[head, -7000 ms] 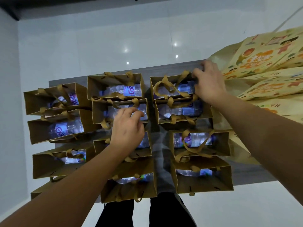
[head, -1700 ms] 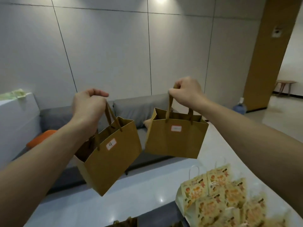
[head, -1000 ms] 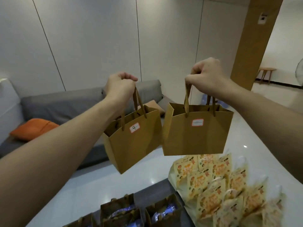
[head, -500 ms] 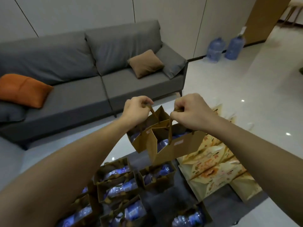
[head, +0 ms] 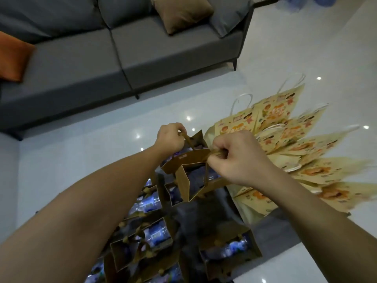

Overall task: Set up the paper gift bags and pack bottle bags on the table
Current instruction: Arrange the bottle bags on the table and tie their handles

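Two brown bags held by their handles above the packed rows, about to be set down.

The left hand (head: 170, 137) is clenched on the handles of the far brown bag (head: 193, 139); the right hand (head: 236, 158) pinches the handles of the near brown bag (head: 183, 176), both bags side by side and seemingly off the surface (head: 216, 207). The next move likely needs an open gap among the bottle bags (head: 155, 235). Printed gift bags (head: 285, 135) fan out on the right; a grey sofa (head: 122, 48) stands beyond on glossy floor (head: 81, 152).

Grey sofa (head: 81, 64) on glossy floor (head: 306, 48); brown cushion (head: 181, 12), orange cushion (head: 12, 56).
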Demonstrator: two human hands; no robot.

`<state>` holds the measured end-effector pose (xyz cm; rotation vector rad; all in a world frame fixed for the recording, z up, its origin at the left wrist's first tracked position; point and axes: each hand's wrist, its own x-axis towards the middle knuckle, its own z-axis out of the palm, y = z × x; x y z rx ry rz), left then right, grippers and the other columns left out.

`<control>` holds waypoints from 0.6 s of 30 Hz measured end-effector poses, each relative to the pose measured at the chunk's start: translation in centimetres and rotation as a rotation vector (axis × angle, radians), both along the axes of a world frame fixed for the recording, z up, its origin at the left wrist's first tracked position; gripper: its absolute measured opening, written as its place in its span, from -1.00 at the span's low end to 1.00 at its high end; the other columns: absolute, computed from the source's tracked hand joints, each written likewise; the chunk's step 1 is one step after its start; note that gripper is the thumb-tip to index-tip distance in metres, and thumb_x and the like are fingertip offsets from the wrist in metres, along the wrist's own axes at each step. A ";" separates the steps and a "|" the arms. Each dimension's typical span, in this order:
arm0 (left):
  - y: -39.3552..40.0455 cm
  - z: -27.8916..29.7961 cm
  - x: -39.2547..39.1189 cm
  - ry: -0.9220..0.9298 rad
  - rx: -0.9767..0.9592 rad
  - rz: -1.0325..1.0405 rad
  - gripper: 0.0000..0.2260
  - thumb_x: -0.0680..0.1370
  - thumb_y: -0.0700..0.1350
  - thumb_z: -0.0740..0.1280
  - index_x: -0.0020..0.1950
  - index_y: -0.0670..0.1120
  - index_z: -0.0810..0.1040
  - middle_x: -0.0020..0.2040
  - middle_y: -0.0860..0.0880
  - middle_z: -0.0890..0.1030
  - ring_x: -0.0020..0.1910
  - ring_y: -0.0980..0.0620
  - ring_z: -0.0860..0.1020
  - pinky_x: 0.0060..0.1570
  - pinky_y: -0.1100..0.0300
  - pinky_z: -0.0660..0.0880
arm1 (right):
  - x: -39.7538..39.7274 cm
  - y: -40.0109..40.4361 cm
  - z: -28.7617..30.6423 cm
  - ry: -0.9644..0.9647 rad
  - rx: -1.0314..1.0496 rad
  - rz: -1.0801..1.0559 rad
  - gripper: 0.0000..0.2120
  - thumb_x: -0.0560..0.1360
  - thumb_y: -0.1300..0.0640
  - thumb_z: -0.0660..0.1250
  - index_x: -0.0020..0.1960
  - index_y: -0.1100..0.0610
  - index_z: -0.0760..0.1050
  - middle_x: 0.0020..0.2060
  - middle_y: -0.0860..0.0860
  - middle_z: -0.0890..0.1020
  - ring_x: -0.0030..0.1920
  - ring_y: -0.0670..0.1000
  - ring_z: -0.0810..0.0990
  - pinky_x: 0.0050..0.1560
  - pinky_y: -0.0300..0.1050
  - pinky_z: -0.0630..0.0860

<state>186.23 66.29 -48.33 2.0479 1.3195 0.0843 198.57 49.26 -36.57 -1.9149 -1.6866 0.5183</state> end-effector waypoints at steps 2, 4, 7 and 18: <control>0.1 -2.1 -0.3 0.034 0.002 -0.011 -0.76 0.58 -0.29 0.29 -0.01 0.06 0.59 -0.08 -0.06 0.62 -0.18 0.03 0.58 -0.37 0.33 0.43 | 0.1 -0.2 -1.0 0.020 -0.004 0.007 -0.77 0.26 -0.01 0.22 -0.49 0.05 0.29 -0.59 -0.06 0.34 -0.50 -0.05 0.37 -0.46 -0.14 0.28; 0.0 -3.8 -0.6 0.064 -0.005 -0.027 -0.75 0.56 -0.29 0.29 -0.06 0.08 0.58 -0.15 -0.07 0.64 -0.26 0.04 0.55 -0.41 0.33 0.36 | 0.0 -0.3 -1.8 0.039 -0.006 0.015 -0.76 0.27 0.02 0.25 -0.50 0.01 0.25 -0.60 -0.08 0.31 -0.51 -0.06 0.34 -0.47 -0.16 0.23; -0.4 -5.7 -1.3 0.095 -0.036 -0.041 -0.77 0.56 -0.27 0.29 -0.06 0.07 0.58 -0.28 0.00 0.57 -0.31 0.07 0.50 -0.42 0.34 0.29 | -0.1 -0.5 -2.6 0.037 -0.025 0.027 -0.73 0.28 0.07 0.28 -0.50 -0.01 0.23 -0.60 -0.09 0.28 -0.51 -0.05 0.32 -0.46 -0.17 0.20; -2.2 -7.3 -1.7 0.128 -0.046 -0.101 -0.66 0.58 -0.24 0.31 0.36 -0.05 0.51 0.14 -0.10 0.54 0.08 -0.05 0.52 -0.08 0.23 0.43 | 0.4 -0.8 -3.7 0.071 -0.096 0.008 -0.77 0.28 0.09 0.28 -0.49 0.03 0.29 -0.59 -0.07 0.32 -0.50 -0.04 0.33 -0.44 -0.18 0.19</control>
